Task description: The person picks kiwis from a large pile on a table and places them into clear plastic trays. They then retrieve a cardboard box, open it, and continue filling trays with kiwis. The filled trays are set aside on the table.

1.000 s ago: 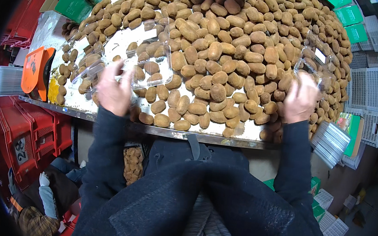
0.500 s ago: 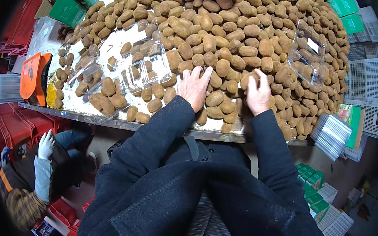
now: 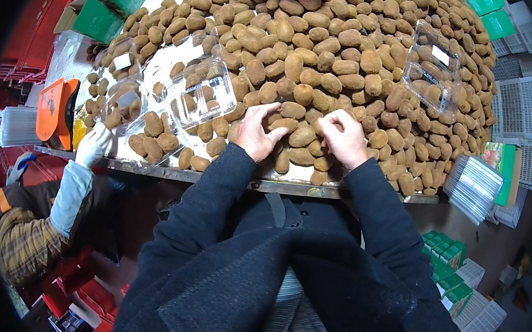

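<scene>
A wide heap of brown kiwis (image 3: 353,81) covers the table. At its near edge my left hand (image 3: 257,134) curves its thumb and forefinger round a kiwi (image 3: 282,124). My right hand (image 3: 345,139) is closed just to the right, its bent fingers at a kiwi partly hidden by them. Between and below the hands lie a few kiwis (image 3: 300,156) on the white tabletop. Left of my hands a clear plastic clamshell box (image 3: 205,98) stands open among the fruit. Another clear clamshell (image 3: 431,70) rests on the heap at the right.
At the left, a co-worker's white-gloved hand (image 3: 93,144) reaches the table edge beside an orange holder (image 3: 56,111). Green cartons (image 3: 100,19) stand at the far left. Stacked clear trays (image 3: 474,188) lie at the right corner, near grey crates (image 3: 531,109).
My left hand has opened its thumb round a kiwi. My right hand has moved left and down, curling its fingers. The co-worker's gloved hand has come up to the table edge.
</scene>
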